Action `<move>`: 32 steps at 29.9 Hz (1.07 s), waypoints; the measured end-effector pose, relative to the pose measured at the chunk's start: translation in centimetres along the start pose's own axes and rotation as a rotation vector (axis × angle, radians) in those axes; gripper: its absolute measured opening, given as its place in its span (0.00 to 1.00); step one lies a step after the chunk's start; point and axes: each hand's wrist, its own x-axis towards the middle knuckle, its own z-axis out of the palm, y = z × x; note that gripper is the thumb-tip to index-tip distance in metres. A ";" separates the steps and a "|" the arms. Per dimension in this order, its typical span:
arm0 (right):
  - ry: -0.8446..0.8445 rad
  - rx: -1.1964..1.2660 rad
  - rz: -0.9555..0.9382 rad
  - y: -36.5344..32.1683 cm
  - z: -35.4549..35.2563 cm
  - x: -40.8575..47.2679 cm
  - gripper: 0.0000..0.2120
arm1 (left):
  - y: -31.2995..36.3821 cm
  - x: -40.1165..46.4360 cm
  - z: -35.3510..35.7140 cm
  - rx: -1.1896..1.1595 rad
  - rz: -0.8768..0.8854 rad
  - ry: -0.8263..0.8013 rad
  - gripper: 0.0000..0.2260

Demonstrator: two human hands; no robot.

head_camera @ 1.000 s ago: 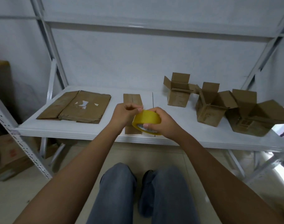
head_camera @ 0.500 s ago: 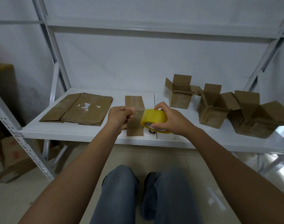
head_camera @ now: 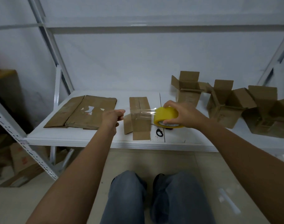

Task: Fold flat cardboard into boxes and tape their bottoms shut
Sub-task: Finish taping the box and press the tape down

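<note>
Tape strip [head_camera: 138,112] newly stretched between hands

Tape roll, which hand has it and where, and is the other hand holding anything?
Right hand grips the yellow tape roll around its rim; left hand pinches the pulled-out tape's free end.

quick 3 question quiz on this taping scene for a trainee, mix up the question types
1. True or false: the right hand grips the yellow tape roll.
2. How many opened boxes stand on the shelf to the right of the roll?
3. What does the left hand pinch? A) a box flap B) the free end of the clear tape strip C) the flat cardboard sheet

Key:
1. True.
2. Three: the back box, the middle box, the right box.
3. B. The strip stretches from the roll to the left hand, above the folded box.
</note>
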 end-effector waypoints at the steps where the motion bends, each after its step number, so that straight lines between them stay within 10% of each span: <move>1: 0.008 -0.007 -0.028 0.2 0.5 0.3 0.27 | -0.2 0.4 -0.2 0.005 -0.003 0.012 0.05; 32: -0.229 -0.230 -0.130 5.6 3.4 11.2 0.27 | -2.8 8.0 0.6 -0.026 -0.017 0.147 0.04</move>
